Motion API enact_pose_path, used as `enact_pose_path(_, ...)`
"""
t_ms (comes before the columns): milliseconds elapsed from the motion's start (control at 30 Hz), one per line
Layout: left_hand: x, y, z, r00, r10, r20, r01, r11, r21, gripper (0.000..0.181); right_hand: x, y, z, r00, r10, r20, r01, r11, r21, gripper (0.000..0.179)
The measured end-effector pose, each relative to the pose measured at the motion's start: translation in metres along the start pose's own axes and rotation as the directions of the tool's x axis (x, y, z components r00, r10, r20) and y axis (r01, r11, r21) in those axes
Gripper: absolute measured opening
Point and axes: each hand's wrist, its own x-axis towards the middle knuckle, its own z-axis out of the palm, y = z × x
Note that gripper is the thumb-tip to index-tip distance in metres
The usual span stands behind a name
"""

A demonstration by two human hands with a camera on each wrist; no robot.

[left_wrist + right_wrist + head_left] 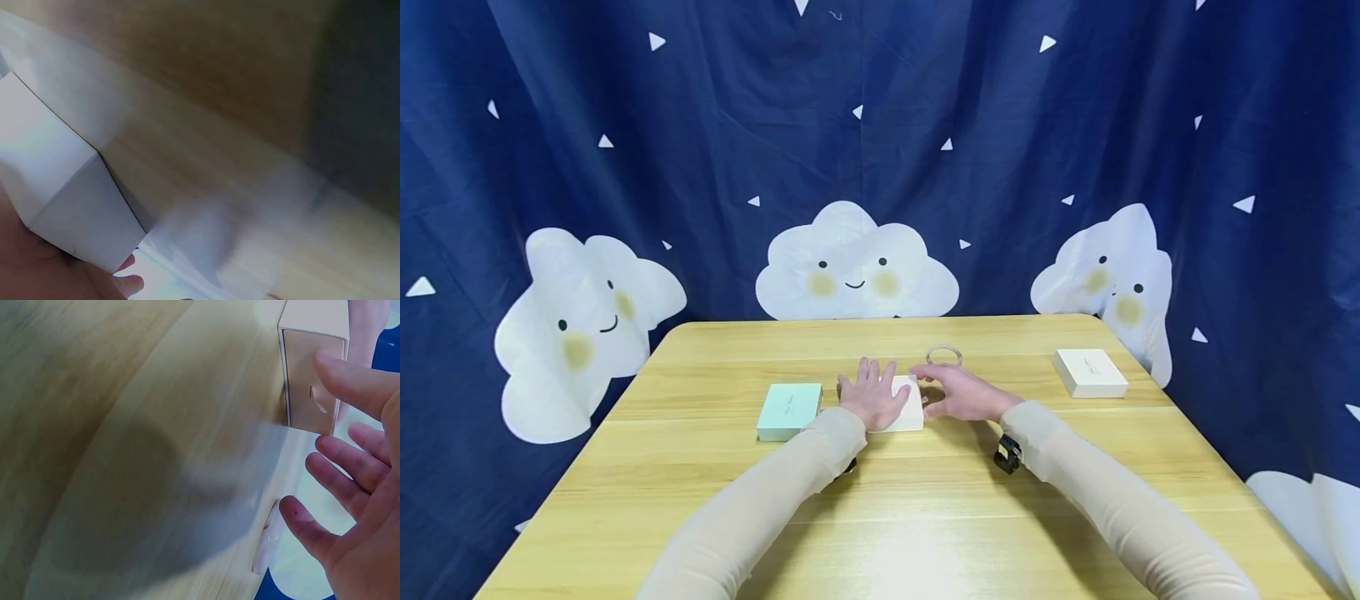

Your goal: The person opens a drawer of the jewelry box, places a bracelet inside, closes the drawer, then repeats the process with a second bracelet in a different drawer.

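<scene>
A white drawer-style box [913, 413] lies on the table, partly covered by my left hand [871, 397], which rests on its top with fingers spread. In the left wrist view, white sides of the box [87, 215] show beside that hand. My right hand [961, 394] is at the box's right end, fingers apart. The right wrist view shows a small ribbon tab [319, 400] on that end, with the thumb [353, 381] close to it; whether it touches is unclear. Just behind the right hand lies a pale, clear-looking bangle [943, 347].
A mint-green box [790, 410] sits left of the left hand. Farther right on the wooden table [910, 508] is another white box [1091, 372]. A dark blue curtain [865, 158] with cloud prints hangs behind the table.
</scene>
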Motion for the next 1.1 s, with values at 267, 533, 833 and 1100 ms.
enact_pose_path(267,-0.002,0.0,-0.004,1.0,-0.004,0.006,0.004,1.0,-0.003,0.073,0.002,0.0,0.002,0.999,0.037,-0.005,-0.037,0.999,-0.024,0.08)
enact_pose_path(533,-0.002,0.001,-0.006,1.0,-0.004,0.016,0.004,1.0,-0.001,0.075,0.001,0.001,0.0,1.0,0.02,-0.008,-0.02,1.0,-0.014,0.08)
enact_pose_path(833,-0.001,0.0,-0.006,1.0,0.023,0.009,-0.023,1.0,-0.015,0.078,-0.002,-0.005,0.0,1.0,-0.025,0.015,0.025,0.999,-0.043,0.078)
enact_pose_path(1100,-0.009,-0.001,-0.012,0.995,0.071,-0.064,-0.072,0.997,-0.018,0.075,-0.003,-0.006,0.002,0.998,0.023,0.06,-0.022,1.0,-0.018,0.089)
